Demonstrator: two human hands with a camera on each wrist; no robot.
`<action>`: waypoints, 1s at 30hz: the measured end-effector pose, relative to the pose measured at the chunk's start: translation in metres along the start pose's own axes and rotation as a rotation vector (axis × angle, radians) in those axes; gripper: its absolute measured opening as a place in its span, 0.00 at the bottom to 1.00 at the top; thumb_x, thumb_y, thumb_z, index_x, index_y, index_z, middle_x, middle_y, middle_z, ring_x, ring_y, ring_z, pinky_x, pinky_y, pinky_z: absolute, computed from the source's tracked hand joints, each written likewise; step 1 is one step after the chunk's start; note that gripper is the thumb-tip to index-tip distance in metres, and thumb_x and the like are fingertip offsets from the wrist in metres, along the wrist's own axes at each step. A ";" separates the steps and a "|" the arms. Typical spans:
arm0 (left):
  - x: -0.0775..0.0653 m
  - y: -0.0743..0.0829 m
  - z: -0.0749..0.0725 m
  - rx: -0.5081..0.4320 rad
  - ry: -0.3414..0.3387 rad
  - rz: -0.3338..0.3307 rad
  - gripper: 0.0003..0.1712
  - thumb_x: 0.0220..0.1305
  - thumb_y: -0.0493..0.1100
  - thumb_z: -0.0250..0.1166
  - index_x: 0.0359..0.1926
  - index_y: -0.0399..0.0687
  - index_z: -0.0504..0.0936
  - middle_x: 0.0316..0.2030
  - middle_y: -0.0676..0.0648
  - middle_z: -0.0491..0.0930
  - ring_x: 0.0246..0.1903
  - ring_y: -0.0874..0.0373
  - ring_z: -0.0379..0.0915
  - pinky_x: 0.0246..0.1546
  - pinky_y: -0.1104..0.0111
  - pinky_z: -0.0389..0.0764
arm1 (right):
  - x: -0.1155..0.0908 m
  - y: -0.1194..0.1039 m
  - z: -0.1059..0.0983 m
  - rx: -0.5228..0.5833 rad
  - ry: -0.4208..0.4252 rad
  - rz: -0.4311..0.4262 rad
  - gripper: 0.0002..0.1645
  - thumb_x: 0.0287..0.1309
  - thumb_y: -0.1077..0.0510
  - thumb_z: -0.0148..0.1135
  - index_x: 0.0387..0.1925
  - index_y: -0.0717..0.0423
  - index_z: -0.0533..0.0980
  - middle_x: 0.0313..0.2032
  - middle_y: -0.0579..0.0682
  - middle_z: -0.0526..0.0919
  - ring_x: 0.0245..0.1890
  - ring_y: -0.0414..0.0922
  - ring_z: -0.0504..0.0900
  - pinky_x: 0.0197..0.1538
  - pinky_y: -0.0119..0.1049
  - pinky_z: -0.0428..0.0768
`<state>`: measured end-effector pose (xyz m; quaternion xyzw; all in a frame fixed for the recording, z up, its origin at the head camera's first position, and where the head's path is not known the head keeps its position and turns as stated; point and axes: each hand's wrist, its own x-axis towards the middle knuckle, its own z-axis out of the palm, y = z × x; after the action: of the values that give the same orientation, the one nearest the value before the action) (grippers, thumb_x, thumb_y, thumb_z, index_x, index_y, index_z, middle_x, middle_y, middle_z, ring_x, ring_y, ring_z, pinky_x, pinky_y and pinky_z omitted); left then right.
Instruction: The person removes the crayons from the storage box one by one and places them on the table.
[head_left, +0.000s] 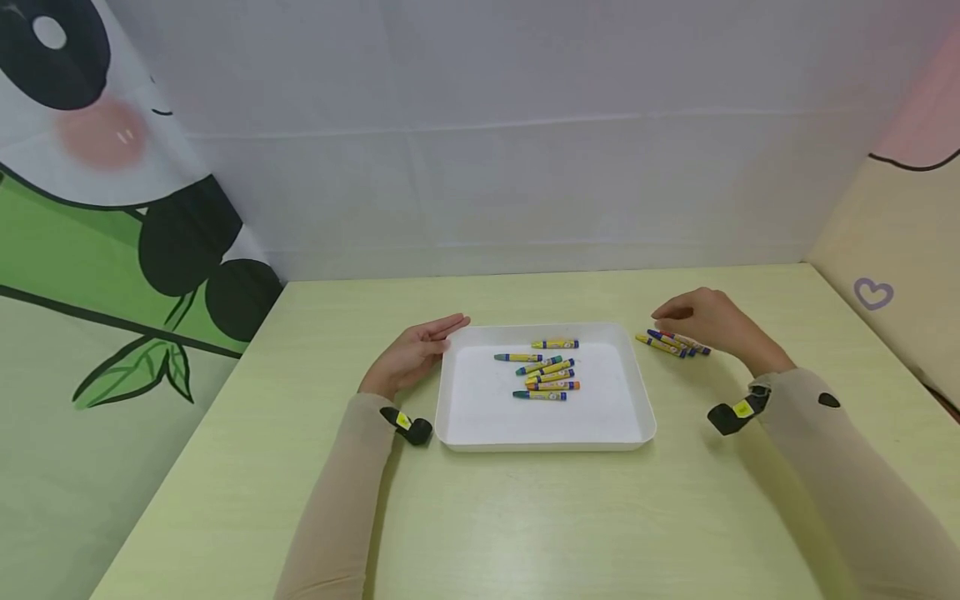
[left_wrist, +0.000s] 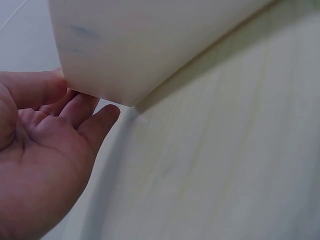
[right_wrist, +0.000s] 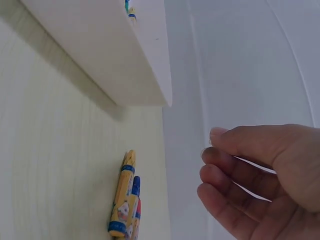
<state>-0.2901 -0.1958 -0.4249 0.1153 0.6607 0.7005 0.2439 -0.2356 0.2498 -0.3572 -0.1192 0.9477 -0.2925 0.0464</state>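
Note:
My left hand (head_left: 411,354) is at the far left corner of a white rectangular tray (head_left: 472,425), its fingers extended along the corner. In the left wrist view, the thumb (left_wrist: 50,89) touches the tray's edge and other fingertips are partly hidden behind it. Several crayons (head_left: 551,386) in yellow wrappers lie in the tray, most close together in its middle. Right of the tray, my right hand (head_left: 712,321) hovers over a small group of crayons (head_left: 663,346) with yellow, blue and red tips. Its thumb and fingertips come close together with nothing visible between them.
A pale wood-grain table (head_left: 517,517) carries everything. White cloth (head_left: 525,192) rises behind its far edge, with printed panels at the left and right. Black wrist cameras (head_left: 738,410) are strapped to both wrists.

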 end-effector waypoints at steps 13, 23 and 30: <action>-0.002 -0.001 -0.001 -0.002 -0.006 -0.011 0.30 0.72 0.27 0.43 0.73 0.43 0.58 0.73 0.47 0.57 0.73 0.54 0.50 0.71 0.58 0.55 | 0.017 -0.041 0.008 0.026 -0.046 -0.045 0.16 0.64 0.53 0.60 0.48 0.57 0.82 0.49 0.58 0.84 0.46 0.52 0.82 0.46 0.45 0.80; -0.005 -0.002 -0.002 0.003 -0.010 -0.008 0.30 0.72 0.27 0.44 0.73 0.43 0.59 0.73 0.48 0.58 0.73 0.54 0.51 0.71 0.58 0.55 | 0.039 -0.064 0.031 0.010 -0.108 -0.076 0.15 0.61 0.56 0.63 0.47 0.58 0.83 0.46 0.55 0.85 0.45 0.49 0.83 0.48 0.46 0.81; -0.006 -0.002 -0.004 0.012 -0.013 -0.011 0.31 0.71 0.26 0.45 0.72 0.43 0.59 0.73 0.47 0.58 0.73 0.54 0.51 0.70 0.58 0.56 | 0.045 -0.077 0.048 0.021 -0.153 -0.072 0.14 0.61 0.58 0.64 0.47 0.59 0.83 0.45 0.54 0.86 0.43 0.47 0.83 0.49 0.44 0.81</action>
<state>-0.2866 -0.2019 -0.4262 0.1179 0.6638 0.6945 0.2514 -0.2562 0.1504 -0.3542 -0.1748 0.9333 -0.2941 0.1091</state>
